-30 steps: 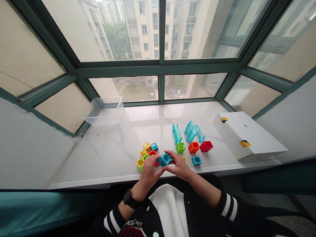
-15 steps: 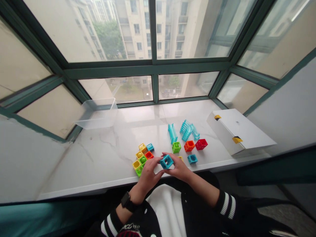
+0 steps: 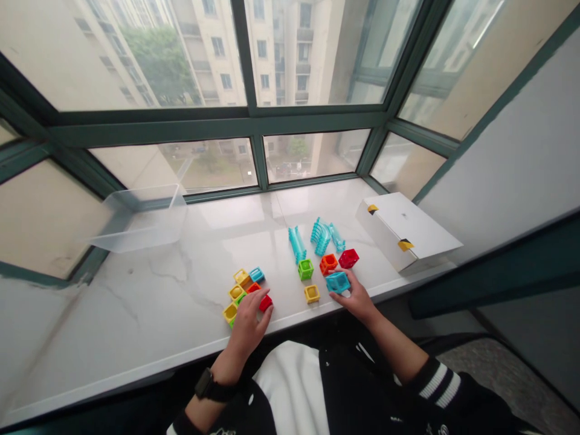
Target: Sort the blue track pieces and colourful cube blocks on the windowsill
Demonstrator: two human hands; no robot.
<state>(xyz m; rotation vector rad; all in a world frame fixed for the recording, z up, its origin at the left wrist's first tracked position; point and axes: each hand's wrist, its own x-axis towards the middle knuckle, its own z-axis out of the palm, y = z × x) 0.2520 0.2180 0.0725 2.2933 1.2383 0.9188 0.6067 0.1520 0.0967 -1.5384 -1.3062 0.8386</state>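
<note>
My right hand (image 3: 356,299) grips a blue hollow block (image 3: 338,283) near the front right of the counter. Where it meets any second blue block I cannot make out. My left hand (image 3: 249,314) lies over the left cluster of blocks, fingers apart, with a red block (image 3: 265,303) between thumb and forefinger; whether they press on it is unclear. Around that hand are yellow blocks (image 3: 236,293), a blue block (image 3: 257,274) and partly covered green ones. Closest to my right hand stand an orange block (image 3: 328,264) and a dark red block (image 3: 348,258).
A green block (image 3: 306,269) and a yellow block (image 3: 312,294) stand mid-counter. Behind them lie clear blue track pieces (image 3: 321,236). A transparent bin (image 3: 149,238) sits back left, a white box (image 3: 410,226) at right. Windows line the back; the counter's front edge (image 3: 290,323) is close to me.
My hands have parted. The right moved right with the blue block; the left moved left over the cluster. The yellow block in the middle has come into full view. The camera view shifted right.
</note>
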